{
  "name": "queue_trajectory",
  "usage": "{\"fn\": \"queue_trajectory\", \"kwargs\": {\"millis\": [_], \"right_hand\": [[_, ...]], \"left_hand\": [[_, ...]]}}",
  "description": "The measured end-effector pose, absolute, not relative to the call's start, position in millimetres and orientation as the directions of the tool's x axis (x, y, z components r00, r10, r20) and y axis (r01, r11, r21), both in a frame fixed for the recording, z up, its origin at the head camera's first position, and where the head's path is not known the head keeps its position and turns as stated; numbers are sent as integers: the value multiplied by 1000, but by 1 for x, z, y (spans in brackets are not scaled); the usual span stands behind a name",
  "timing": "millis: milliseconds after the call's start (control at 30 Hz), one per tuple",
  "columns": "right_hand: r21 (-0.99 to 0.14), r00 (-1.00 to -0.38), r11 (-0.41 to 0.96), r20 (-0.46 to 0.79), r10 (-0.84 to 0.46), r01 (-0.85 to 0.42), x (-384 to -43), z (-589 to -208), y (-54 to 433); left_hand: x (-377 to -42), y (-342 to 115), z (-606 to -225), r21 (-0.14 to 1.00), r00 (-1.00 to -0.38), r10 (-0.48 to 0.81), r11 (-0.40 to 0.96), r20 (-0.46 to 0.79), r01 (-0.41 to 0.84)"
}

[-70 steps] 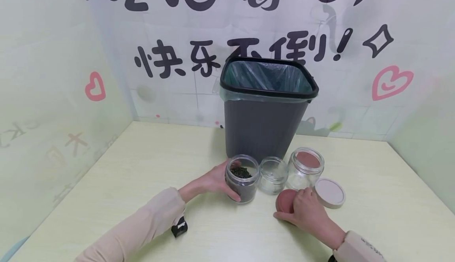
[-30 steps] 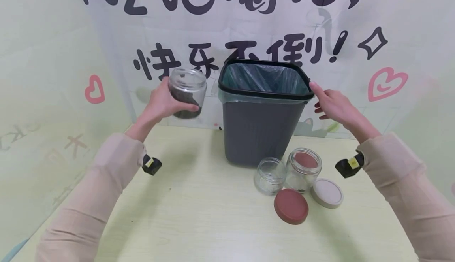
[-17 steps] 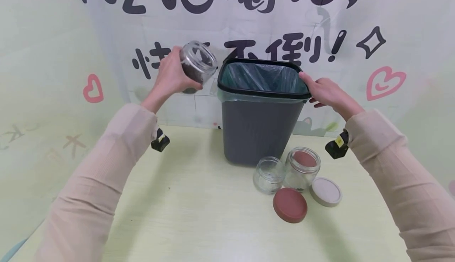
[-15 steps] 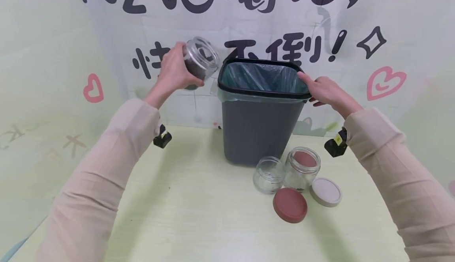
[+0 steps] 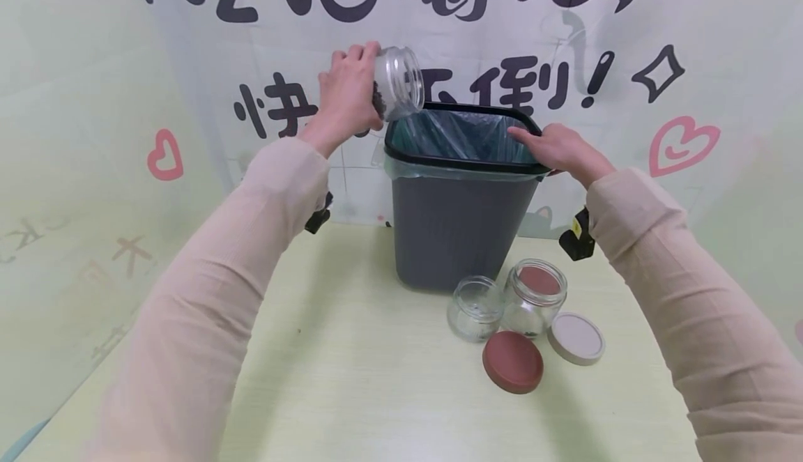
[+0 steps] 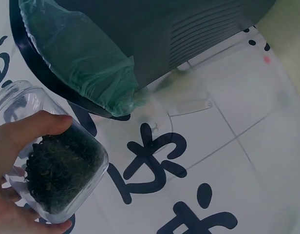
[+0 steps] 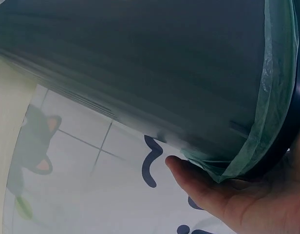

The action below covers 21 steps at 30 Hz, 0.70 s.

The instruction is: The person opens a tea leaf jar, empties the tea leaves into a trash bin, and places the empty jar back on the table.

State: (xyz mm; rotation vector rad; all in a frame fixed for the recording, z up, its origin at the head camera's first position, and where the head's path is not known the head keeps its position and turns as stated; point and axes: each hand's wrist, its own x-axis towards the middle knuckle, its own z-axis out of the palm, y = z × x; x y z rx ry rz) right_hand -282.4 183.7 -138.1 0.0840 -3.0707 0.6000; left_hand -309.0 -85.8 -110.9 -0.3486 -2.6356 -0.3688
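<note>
My left hand [image 5: 348, 93] grips a clear glass jar [image 5: 401, 84] tipped onto its side, its mouth turned right over the left rim of the bin. Dark dried leaves, like loose tea [image 6: 62, 170], lie inside the jar in the left wrist view. At the bin's right rim, my right hand [image 5: 560, 148] holds on with the thumb over the top. In the right wrist view, a finger [image 7: 189, 178] lies along the outside of the bin below the rim. The grey trash bin [image 5: 461, 232] stands upright, lined with a green plastic bag [image 5: 464, 134].
Before the bin stand a small open glass jar [image 5: 475, 312] and a larger open glass jar [image 5: 533, 302] with a reddish disc showing through its mouth. A red lid [image 5: 512, 362] and a pale lid [image 5: 576, 339] lie on the table [image 5: 376, 392]. A printed wall sheet [image 5: 314, 44] hangs behind.
The left hand has picked the jar of leaves off the table, raised it to the bin and tipped it rightward. The right hand has let go of the red lid and taken the bin's rim.
</note>
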Motion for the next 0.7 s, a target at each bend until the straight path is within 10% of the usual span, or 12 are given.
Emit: {"fn": "queue_trajectory", "kwargs": {"millis": [700], "right_hand": [[-231, -998, 971, 23, -53, -57, -293, -137, 176]], "left_hand": [[-322, -47, -109, -184, -816, 327, 945, 477, 271]]}}
